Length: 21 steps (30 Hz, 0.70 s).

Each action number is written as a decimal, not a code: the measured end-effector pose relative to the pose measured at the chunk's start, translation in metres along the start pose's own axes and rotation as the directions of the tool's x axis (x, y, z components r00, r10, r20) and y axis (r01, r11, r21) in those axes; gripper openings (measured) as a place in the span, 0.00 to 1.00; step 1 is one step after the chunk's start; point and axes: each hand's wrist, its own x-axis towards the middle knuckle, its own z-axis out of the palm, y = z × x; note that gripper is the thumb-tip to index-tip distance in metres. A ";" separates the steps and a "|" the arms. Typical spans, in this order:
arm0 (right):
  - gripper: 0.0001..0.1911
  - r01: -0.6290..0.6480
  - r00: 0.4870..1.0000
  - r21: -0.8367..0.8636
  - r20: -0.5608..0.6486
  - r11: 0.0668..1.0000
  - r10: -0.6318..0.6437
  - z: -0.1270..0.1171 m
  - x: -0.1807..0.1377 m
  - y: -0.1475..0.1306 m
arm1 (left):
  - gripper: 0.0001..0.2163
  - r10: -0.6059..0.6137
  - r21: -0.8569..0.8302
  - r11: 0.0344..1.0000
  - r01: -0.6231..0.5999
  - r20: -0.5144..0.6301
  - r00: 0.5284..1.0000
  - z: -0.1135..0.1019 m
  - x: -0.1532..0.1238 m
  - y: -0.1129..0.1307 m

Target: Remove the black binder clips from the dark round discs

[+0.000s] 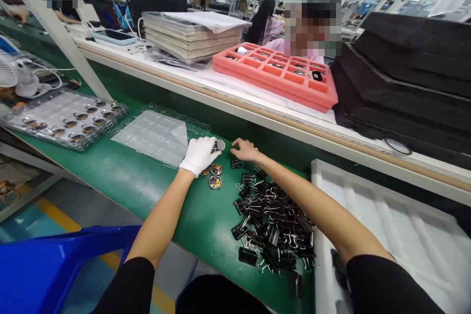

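My left hand [198, 154], in a white glove, pinches a small round part [220, 145] with a grey face and a dark edge. Similar round parts with black and gold faces, such as one part [215, 182], lie on the green table just below it. My bare right hand [246, 150] hovers to the right, fingers curved and apart, with nothing visible between them. A black binder clip [237, 163] lies just under its fingertips. Beneath my right forearm spreads a heap of black binder clips [272, 211] with silver handles.
A clear plastic tray [150, 132] lies left of my gloved hand. Farther left, another tray [66, 120] holds several round parts. A white foam tray [382, 216] stands at the right. Above runs a shelf with a pink foam tray [272, 83], stacked trays and black foam. People sit beyond.
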 end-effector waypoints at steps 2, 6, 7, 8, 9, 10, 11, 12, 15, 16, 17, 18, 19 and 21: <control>0.19 -0.072 0.995 0.012 -0.065 0.997 0.073 0.002 0.005 -0.005 | 0.21 0.040 0.026 0.999 -0.041 0.024 0.999 0.003 -0.001 -0.002; 0.24 -0.110 0.982 0.030 -0.151 0.993 0.114 0.020 0.010 -0.013 | 0.19 0.121 0.045 0.991 -0.124 0.071 0.990 0.007 -0.001 -0.004; 0.26 -0.111 0.981 0.040 -0.156 0.993 0.116 0.026 0.010 -0.013 | 0.19 0.123 0.046 0.991 -0.127 0.079 0.989 0.007 -0.002 -0.005; 0.27 -0.113 0.980 0.051 -0.159 0.992 0.120 0.031 0.011 -0.013 | 0.19 0.122 0.049 0.991 -0.127 0.086 0.989 0.007 -0.002 -0.005; 0.28 -0.114 0.979 0.071 -0.160 0.991 0.124 0.035 0.011 -0.011 | 0.19 0.124 0.052 0.990 -0.129 0.093 0.988 0.006 -0.002 -0.006; 0.29 -0.112 0.979 0.096 -0.162 0.989 0.126 0.038 0.012 -0.009 | 0.19 0.127 0.053 0.990 -0.133 0.100 0.987 0.005 -0.003 -0.006; 0.29 -0.106 0.979 0.124 -0.161 0.987 0.125 0.040 0.014 -0.006 | 0.19 0.131 0.053 0.989 -0.137 0.106 0.986 0.004 -0.004 -0.005; 0.29 -0.098 0.980 0.152 -0.158 0.983 0.122 0.041 0.015 -0.003 | 0.19 0.137 0.053 0.988 -0.144 0.112 0.984 0.002 -0.005 -0.005; 0.29 -0.091 0.982 0.211 -0.146 0.973 0.123 0.045 0.019 0.008 | 0.18 0.167 0.056 0.983 -0.176 0.130 0.977 -0.002 -0.008 -0.001; 0.29 -0.089 0.980 0.221 -0.153 0.971 0.125 0.047 0.020 0.011 | 0.18 0.181 0.063 0.980 -0.190 0.137 0.974 -0.003 -0.009 0.001; 0.29 -0.085 0.978 0.235 -0.167 0.968 0.126 0.049 0.021 0.014 | 0.17 0.194 0.071 0.976 -0.206 0.146 0.970 -0.003 -0.009 0.003; 0.29 -0.077 0.975 0.253 -0.185 0.964 0.127 0.051 0.022 0.017 | 0.17 0.204 0.080 0.973 -0.218 0.156 0.966 -0.003 -0.009 0.007; 0.29 -0.069 0.971 0.273 -0.204 0.960 0.127 0.053 0.022 0.019 | 0.17 0.213 0.087 0.969 -0.230 0.168 0.963 -0.002 -0.009 0.010; 0.28 -0.059 0.966 0.309 -0.224 0.949 0.133 0.056 0.022 0.023 | 0.16 0.226 0.095 0.965 -0.246 0.185 0.956 0.002 -0.007 0.017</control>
